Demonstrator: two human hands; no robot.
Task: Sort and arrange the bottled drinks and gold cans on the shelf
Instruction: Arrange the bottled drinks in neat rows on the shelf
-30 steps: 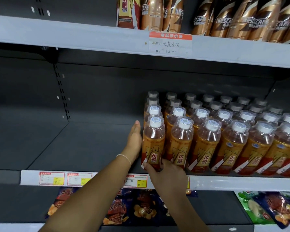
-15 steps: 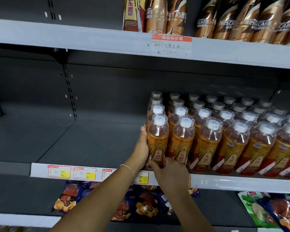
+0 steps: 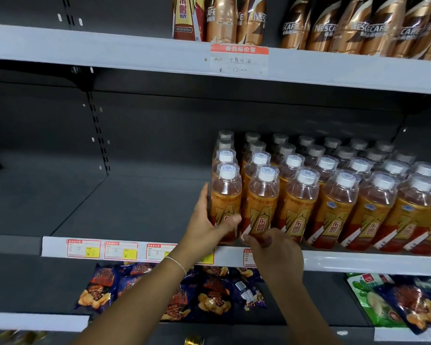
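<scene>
- The left hand [image 3: 205,229] grips the corner bottle [image 3: 226,195], the front-left one of the block. Its fingers [image 3: 230,221] are curled round the label, with the thumb laid across the front and the rest behind the bottle's left side.
- The right hand [image 3: 275,255] is at the foot of the second bottle [image 3: 261,207], which stands touching the corner bottle's right side. Its fingers [image 3: 249,237] are bent onto the bottle's base. The back of the hand hides how far they close round it.
- Both bottles stand upright at the front edge of the middle shelf [image 3: 135,207], just above both sets of fingers.
- The other bottled drinks [image 3: 339,202] run in tight rows to the right of the right fingers and back behind both hands. They are all upright, amber, with white caps.
- To the left of the left fingers the shelf floor is bare grey metal.
- A thin bracelet [image 3: 177,263] circles the left wrist, below the fingers.
- Yellow and red shelf labels [image 3: 121,250] line the shelf rim, below and left of the left fingers.
- Well above the fingers, the upper shelf [image 3: 110,48] carries brown-gold coffee bottles [image 3: 358,28] and a handwritten price tag [image 3: 239,59].
- Under the hands, on a lower level, lie dark snack bags [image 3: 209,295].
- A gold can [image 3: 194,341] barely shows at the bottom edge, far below the fingers.
</scene>
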